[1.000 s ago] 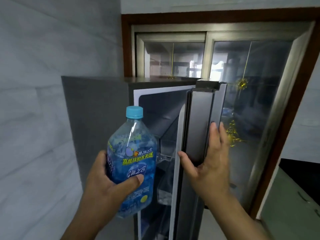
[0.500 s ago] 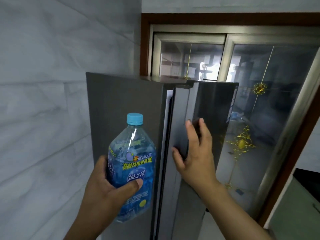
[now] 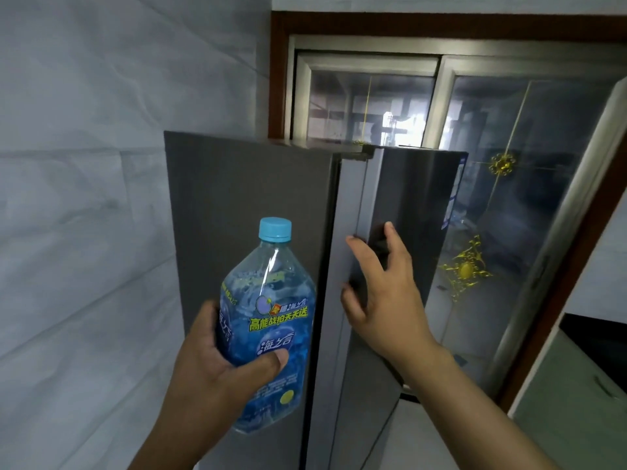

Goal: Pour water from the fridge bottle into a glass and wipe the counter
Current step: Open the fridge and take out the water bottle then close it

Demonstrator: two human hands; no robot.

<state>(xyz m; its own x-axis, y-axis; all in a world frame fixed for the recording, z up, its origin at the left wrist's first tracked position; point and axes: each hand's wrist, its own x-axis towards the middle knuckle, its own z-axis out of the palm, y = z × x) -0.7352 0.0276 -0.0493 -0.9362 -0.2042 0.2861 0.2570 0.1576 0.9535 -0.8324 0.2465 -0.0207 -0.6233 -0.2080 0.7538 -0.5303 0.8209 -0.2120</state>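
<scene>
My left hand [image 3: 217,374] grips a clear plastic water bottle [image 3: 268,320] with a blue label and a light-blue cap, held upright in front of the grey fridge [image 3: 251,205]. The fridge door [image 3: 417,212] is swung shut against the fridge body. My right hand [image 3: 383,293] rests flat on the door's edge with fingers spread, holding nothing. No glass and no cloth are in view.
A pale tiled wall [image 3: 84,198] stands close on the left. Behind the fridge is a sliding glass door [image 3: 509,164] in a brown frame with gold ornaments. A pale green cabinet [image 3: 576,401] with a dark counter top [image 3: 600,344] sits at the lower right.
The fridge door has swung from open to closed under my right hand. The bottle stays in my left hand, and my view has shifted left.
</scene>
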